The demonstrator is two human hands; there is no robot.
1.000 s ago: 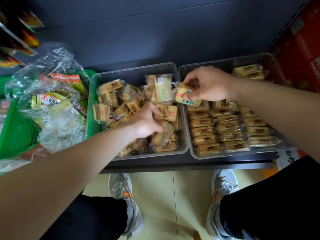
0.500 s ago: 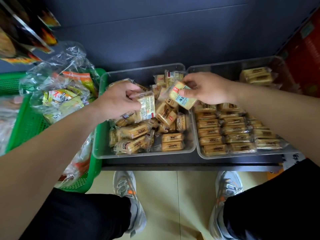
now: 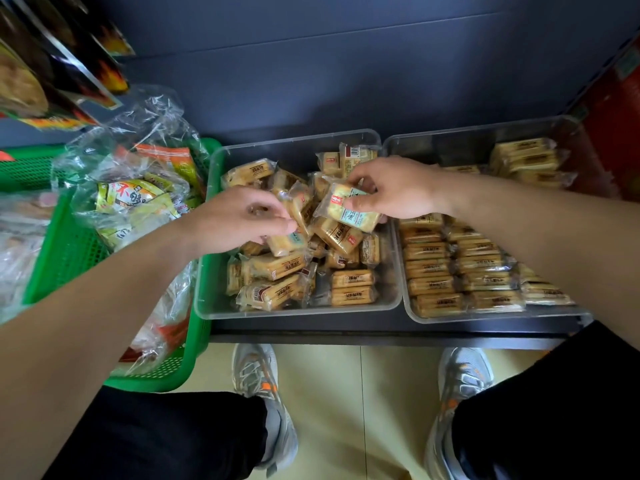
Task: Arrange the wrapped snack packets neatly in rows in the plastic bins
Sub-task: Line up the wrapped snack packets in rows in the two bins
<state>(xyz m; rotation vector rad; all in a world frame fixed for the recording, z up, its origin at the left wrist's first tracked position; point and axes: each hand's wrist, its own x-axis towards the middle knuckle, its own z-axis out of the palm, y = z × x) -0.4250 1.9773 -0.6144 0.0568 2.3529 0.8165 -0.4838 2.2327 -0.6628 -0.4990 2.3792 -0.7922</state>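
Dark shelf (image 3: 346, 332) carries bins (image 3: 298, 311); right grip (image 3: 398, 188) pinches one packet (image 3: 349, 207), left grip (image 3: 235, 216) a second packet (image 3: 298, 202). Likely light, slippery film: hold long edges.

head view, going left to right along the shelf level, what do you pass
green basket → left bin → right bin → red box

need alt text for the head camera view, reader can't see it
The right hand holds a snack packet over a clear bin of jumbled packets, while the left hand pinches another packet. A second bin to the right holds neat rows; a green basket sits to the left.
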